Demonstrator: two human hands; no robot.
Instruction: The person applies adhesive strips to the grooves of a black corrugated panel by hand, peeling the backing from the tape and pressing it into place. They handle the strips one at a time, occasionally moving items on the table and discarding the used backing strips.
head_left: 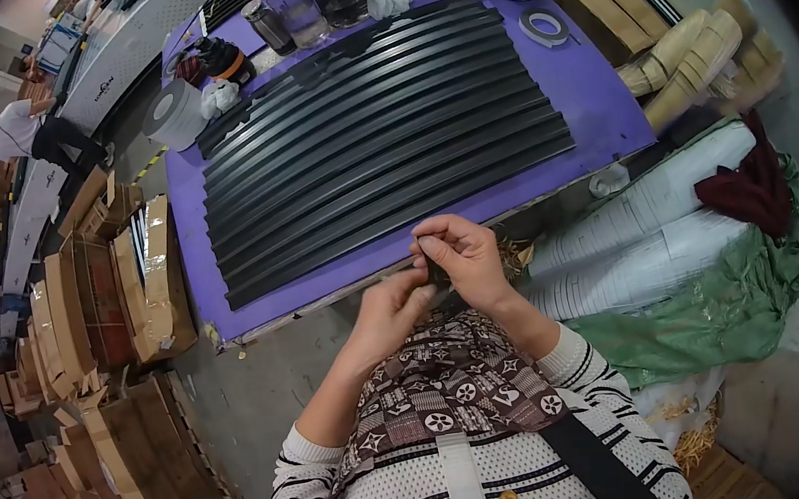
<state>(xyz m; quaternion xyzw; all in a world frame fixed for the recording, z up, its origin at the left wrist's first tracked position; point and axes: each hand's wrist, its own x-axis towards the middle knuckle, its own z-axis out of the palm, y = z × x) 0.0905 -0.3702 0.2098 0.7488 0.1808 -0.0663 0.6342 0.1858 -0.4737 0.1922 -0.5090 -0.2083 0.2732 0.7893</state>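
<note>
My left hand [390,313] and my right hand [467,261] meet in front of my body, just off the near edge of the purple table [604,116]. The right thumb and fingers are pinched together at a small dark piece, too small to name. Close beside it, my left hand is curled with its fingers drawn in, slightly smeared by motion; what it grips, if anything, is hidden. Beyond both hands, long black ribbed strips [375,142] lie side by side across the tabletop. Below the hands is a brown patterned apron [458,383].
Rolls of grey tape [544,26], bottles [292,6] and a white roll [175,112] stand along the table's far side. Cardboard boxes [144,455] are stacked at left. Wrapped white rolls [649,227] and green sheeting [700,311] lie at right. A person [36,131] stands far left.
</note>
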